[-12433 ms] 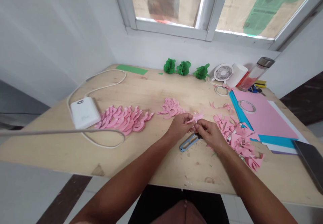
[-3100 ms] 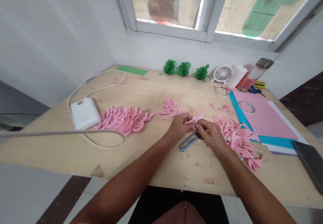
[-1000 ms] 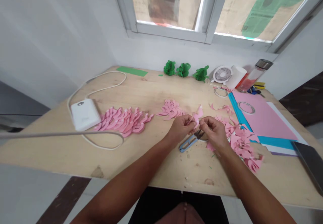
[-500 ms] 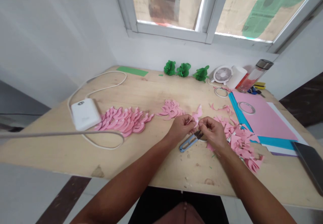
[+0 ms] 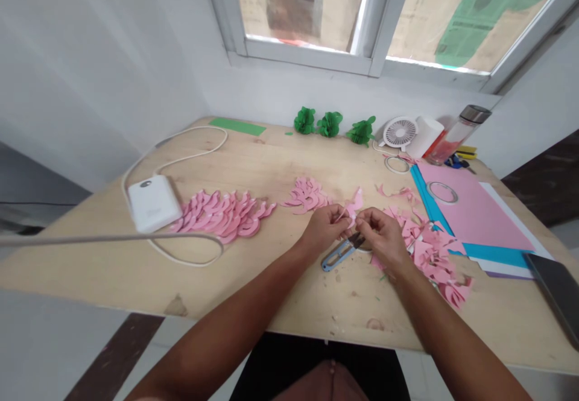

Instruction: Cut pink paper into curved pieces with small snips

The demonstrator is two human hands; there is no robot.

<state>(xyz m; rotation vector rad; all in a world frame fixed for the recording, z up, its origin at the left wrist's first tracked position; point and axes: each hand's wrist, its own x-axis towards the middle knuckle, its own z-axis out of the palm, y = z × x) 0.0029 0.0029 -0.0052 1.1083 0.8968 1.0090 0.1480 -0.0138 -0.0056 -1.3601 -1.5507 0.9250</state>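
Mid-table, a pink paper piece [image 5: 355, 201] stands up between a person's two bare hands, just above the middle of the worktop [image 5: 280, 286]. The left hand [image 5: 323, 227] pinches it between thumb and forefinger at its lower end, and the right hand [image 5: 379, 235] closes in from 3 o'clock, its fingertips [image 5: 359, 215] pressed together against the same end. Directly below them, thread snips [image 5: 337, 256] with blue handles rest on the wood at 6 o'clock, blades just beside the right hand.

Pink cut-offs [image 5: 432, 256] lie heaped at 3 o'clock, and a small cluster of curved pink cutouts [image 5: 306, 195] sits at 10 o'clock. Further out at 9 o'clock, a longer overlapping row of curved pink cutouts [image 5: 224, 217] butts against a white power bank [image 5: 152, 204], its pale cable [image 5: 174, 256] looping across the bare plywood.

At 2 o'clock, a pink sheet [image 5: 470, 208] lies on a blue sheet [image 5: 493, 253], a tape ring [image 5: 442, 192] on top. A dark tablet [image 5: 556, 280] lies at the 4 o'clock corner. Three green paper puffs [image 5: 329, 123] line the wall at 12 o'clock, beside a small white fan [image 5: 400, 132] and a glass bottle [image 5: 456, 137]. Above, a white-framed window [image 5: 307, 18] is set in the white wall [image 5: 104, 69].
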